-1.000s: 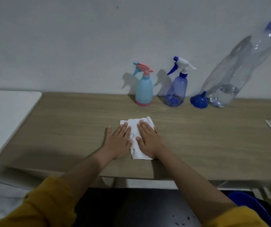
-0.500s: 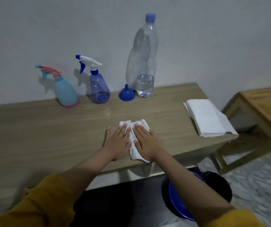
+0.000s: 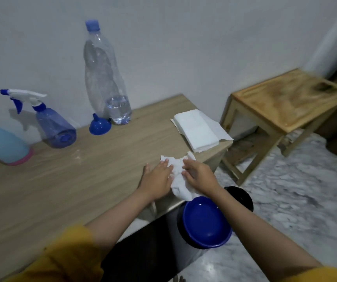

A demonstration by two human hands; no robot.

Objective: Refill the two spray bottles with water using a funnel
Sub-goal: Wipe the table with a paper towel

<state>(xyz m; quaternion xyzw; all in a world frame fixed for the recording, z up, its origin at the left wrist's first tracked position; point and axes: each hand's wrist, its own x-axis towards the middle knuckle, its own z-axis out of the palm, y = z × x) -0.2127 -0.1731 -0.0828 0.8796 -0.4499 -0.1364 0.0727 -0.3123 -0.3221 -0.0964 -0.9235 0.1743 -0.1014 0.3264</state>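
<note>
**Both hands on a crumpled tissue at the table's front edge**

Head view: the wooden table serves as the landmark. At its front edge, near the right corner, the left hand and right hand press on a crumpled white tissue from either side. The left hand lies flat with fingers spread and extended, palm down on the tabletop and the tissue's left part. The right hand is loosely curled over the tissue's right side, fingers bent onto the paper; whether it actually pinches the paper cannot be told. Part of the tissue hangs past the table's edge.

Along the table's back edge, against the wall, stand the task's things. The light blue spray bottle with a pink base is at the far left, cut by the frame. Just right of it is the purple spray bottle with its white and blue trigger head. Further right along the back, the blue funnel sits mouth down, touching or just beside the tall clear water bottle, which holds a little water at the bottom and wears a blue cap.

On the table's right end lies a stack of folded white tissues. Below the table's front right corner, on the floor, is a blue basin. Well apart to the table's right stands a small wooden stool.
</note>
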